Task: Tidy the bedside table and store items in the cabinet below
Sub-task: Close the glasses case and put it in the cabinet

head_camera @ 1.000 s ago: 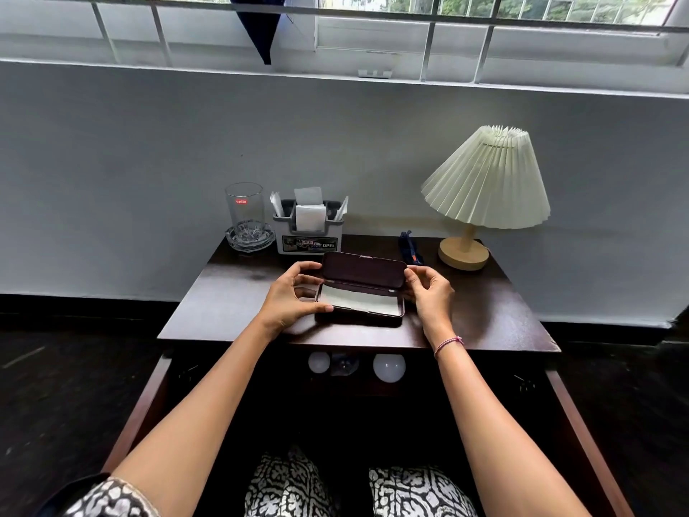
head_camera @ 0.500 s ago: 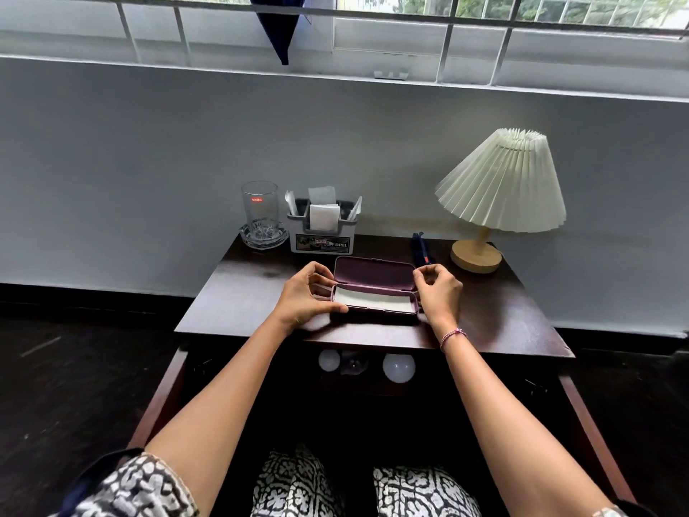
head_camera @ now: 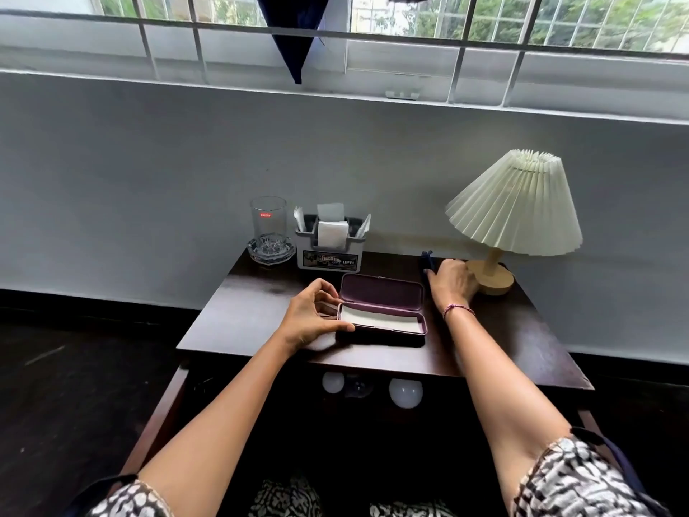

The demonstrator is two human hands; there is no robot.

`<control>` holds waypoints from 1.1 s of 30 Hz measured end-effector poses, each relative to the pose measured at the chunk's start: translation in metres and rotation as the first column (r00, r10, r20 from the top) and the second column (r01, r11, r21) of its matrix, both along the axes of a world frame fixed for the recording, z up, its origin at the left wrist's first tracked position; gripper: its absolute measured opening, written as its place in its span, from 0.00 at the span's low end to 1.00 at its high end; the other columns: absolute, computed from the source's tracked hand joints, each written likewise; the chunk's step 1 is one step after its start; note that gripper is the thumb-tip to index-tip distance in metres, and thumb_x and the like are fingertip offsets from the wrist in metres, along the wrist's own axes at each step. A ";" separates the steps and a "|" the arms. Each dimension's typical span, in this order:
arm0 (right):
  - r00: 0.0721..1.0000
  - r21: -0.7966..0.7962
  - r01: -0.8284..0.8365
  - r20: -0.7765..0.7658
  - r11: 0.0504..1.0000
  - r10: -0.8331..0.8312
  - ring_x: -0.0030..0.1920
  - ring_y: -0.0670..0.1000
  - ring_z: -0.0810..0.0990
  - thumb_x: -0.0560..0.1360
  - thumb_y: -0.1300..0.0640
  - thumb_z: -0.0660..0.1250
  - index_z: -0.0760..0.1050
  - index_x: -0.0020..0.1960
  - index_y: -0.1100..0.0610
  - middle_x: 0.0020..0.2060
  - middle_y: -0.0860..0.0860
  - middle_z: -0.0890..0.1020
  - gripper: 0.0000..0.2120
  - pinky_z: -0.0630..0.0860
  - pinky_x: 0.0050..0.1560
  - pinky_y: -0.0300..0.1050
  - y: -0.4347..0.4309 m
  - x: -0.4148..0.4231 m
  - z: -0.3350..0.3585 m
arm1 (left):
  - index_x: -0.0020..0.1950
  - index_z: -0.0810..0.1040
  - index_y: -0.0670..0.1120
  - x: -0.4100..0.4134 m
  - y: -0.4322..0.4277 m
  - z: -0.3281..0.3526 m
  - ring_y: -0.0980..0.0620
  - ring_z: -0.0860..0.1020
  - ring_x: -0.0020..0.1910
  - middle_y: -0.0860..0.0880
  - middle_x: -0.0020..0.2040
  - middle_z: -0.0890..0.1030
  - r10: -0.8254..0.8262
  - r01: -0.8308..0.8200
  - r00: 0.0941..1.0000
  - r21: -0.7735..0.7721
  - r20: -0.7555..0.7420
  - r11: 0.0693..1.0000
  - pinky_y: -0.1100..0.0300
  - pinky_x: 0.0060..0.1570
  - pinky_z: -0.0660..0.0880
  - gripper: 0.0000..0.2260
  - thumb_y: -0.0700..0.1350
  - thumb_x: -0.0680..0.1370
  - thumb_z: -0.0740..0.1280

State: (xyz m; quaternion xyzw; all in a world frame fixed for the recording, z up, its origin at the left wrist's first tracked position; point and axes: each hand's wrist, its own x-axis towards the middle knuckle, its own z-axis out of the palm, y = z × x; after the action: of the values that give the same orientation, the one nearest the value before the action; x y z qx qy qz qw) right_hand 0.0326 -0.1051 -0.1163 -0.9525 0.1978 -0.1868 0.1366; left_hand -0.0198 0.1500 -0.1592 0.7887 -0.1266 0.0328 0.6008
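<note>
An open purple case (head_camera: pixel 384 297) lies in the middle of the dark wooden bedside table (head_camera: pixel 253 319), lid raised, a white cloth inside. My left hand (head_camera: pixel 309 316) grips its left end, thumb along the front edge and fingers behind. My right hand (head_camera: pixel 452 281) is stretched to the back right and lies over a dark blue object (head_camera: pixel 425 261) next to the lamp base. Most of that object is hidden under the hand, so the grip is unclear.
At the back left, a clear glass (head_camera: pixel 268 222) stands on a cut-glass dish (head_camera: pixel 271 252), beside a grey organizer (head_camera: pixel 330 248) with papers. A pleated lamp (head_camera: pixel 518 207) is at the back right. White bulbs (head_camera: pixel 405 392) show in the open cabinet below.
My right hand left the case's right end and reached back to the dark blue object by the lamp. The case lid has opened wider. My left hand stayed on the case.
</note>
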 end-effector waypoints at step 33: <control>0.917 0.298 -0.287 0.361 0.911 0.170 0.46 0.51 0.83 0.70 0.53 0.73 0.84 0.47 0.56 0.44 0.54 0.86 0.08 0.77 0.47 0.42 0.012 -0.053 0.029 | 0.43 0.70 0.51 -0.004 0.000 0.005 0.57 0.78 0.38 0.49 0.43 0.80 -0.014 0.015 1.000 -0.013 0.022 1.000 0.71 0.36 0.76 0.25 0.38 0.57 0.82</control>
State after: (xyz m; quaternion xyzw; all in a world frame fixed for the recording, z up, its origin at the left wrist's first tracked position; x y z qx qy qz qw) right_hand -0.0206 -0.0934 -0.0872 -0.8860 0.0876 -0.2871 0.3534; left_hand -0.0234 0.1499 -0.1542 0.7833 -0.1386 0.0378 0.6048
